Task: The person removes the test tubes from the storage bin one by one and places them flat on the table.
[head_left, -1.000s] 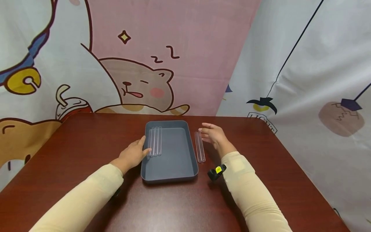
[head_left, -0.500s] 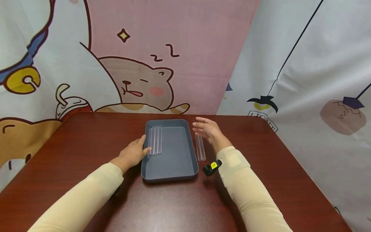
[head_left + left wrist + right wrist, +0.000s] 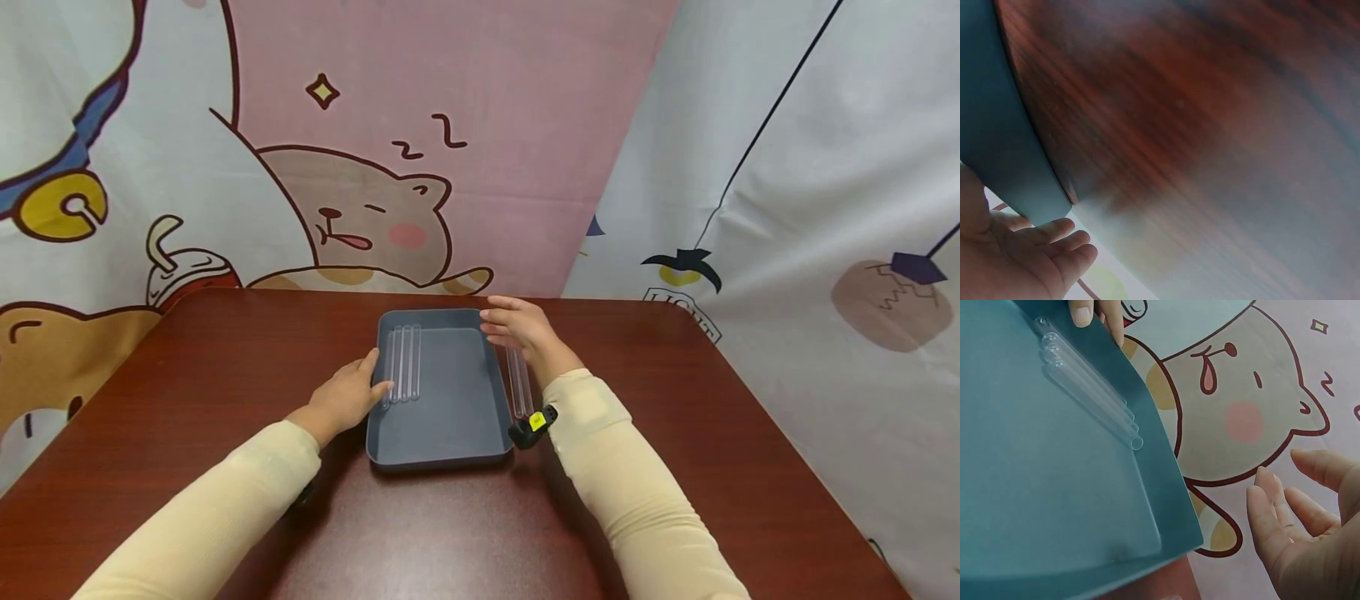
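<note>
A grey rectangular tray (image 3: pixel 457 417) lies on the table. Several clear test tubes (image 3: pixel 405 362) rest side by side along its left wall. My left hand (image 3: pixel 341 400) holds the tray's left side, with the thumb over the rim and the fingers outside; in the left wrist view, the fingers (image 3: pixel 1063 250) show by the outer wall. Above the tray's far right corner hovers my right hand (image 3: pixel 525 329), empty, its fingers apart and slightly bent. Two more clear test tubes (image 3: pixel 519 387) lie on the table against the tray's right side, partly hidden beneath that hand.
The dark reddish-brown table (image 3: pixel 420 533) extends around the tray on all sides. Behind its far edge hangs a printed curtain (image 3: pixel 517 150) with cartoon animals. A black wrist camera (image 3: pixel 534 425) sits on my right sleeve, close to the tray's right rim.
My right hand has moved left and slightly away from me, from beside the loose test tubes to over the tray's far right corner. The left hand and tray have stayed put.
</note>
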{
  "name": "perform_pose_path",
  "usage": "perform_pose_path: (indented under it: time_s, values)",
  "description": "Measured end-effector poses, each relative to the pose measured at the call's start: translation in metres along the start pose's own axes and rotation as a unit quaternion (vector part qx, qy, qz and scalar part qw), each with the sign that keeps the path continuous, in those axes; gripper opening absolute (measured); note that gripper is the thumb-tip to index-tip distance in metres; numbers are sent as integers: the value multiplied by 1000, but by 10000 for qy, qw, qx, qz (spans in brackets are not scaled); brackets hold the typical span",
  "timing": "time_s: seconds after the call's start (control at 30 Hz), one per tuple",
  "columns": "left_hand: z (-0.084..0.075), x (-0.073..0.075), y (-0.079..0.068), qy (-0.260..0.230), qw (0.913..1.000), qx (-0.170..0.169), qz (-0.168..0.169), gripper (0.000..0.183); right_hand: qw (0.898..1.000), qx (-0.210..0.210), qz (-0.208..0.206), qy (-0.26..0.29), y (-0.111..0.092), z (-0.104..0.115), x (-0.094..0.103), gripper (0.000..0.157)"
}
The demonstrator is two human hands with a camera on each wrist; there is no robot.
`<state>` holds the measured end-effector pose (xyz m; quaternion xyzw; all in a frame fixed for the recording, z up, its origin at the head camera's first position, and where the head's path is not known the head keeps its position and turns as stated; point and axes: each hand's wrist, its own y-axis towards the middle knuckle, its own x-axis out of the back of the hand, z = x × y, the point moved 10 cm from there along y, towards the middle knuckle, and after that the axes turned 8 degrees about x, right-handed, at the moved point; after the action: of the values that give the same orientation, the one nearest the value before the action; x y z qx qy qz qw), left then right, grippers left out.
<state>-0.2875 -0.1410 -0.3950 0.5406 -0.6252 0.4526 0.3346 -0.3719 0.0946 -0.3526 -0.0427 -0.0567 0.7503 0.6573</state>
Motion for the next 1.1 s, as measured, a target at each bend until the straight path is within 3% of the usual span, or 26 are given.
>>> perform_pose_path:
  time_s: [0.4, 0.8, 1.1]
  values:
    - [-1, 3, 0, 50, 10000, 3, -18, 71, 9996, -233, 127, -47, 6, -7, -23, 44]
    - [2, 1, -1, 49, 10000, 74, 47, 72, 9968, -50, 413, -680, 13, -9, -48, 48]
    - [2, 0, -2, 44, 9999, 96, 23, 71, 9962, -90, 508, -704, 17, -14, -64, 45]
